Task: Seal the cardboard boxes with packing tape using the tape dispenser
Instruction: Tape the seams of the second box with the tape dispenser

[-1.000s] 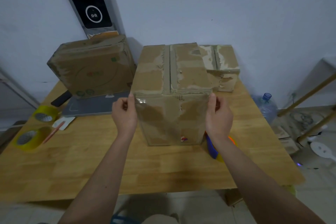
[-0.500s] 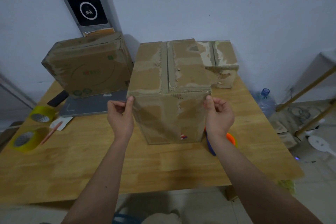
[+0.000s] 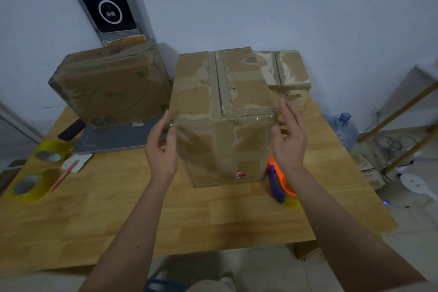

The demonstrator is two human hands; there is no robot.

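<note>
**Both hands on the middle box, tape dispenser parked beside it**

Middle box [image 3: 222, 111] stands upright on the wooden table [image 3: 213, 216], centre of view, flaps closed. A tape strip runs down the top seam and over the near top edge, and the cardboard skin is torn along it.

Left hand [image 3: 161, 149] is at the box's upper left near corner. Thumb lies along the corner edge, fingers loosely curled against the left side; they press on the box rather than clamp it. Whether it pinches a tape end there I can't tell, that spot is blurred.

Right hand [image 3: 288, 140] is at the upper right near corner, fingers nearly straight and pointing up, touching the right side of the box. Nothing held in it.

Tape dispenser [image 3: 279, 182], orange and blue, lies on the table just right of the box base, below the right wrist. Neither hand touches it.

Large box [image 3: 109, 92] sits back left, against the wall, on a grey flat board [image 3: 113, 137]. Small box [image 3: 289, 73] sits back right, partly hidden by the middle box, and touches it or nearly so.

Two yellow tape rolls [image 3: 30, 185] lie near the left table edge. A pencil [image 3: 62, 175] lies just beside them on a scrap of paper.
</note>
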